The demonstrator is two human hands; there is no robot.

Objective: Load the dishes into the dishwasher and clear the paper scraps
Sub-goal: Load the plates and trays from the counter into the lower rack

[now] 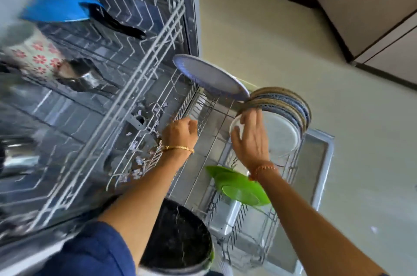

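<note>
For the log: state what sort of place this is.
Most likely a home kitchen. An open dishwasher has its lower rack pulled out holding plates, an upper rack with cookware, and cabinets line the floor's far edge.

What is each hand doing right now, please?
Left hand: closed, contents cannot be told.
Right hand: open, flat against the white plate.
</note>
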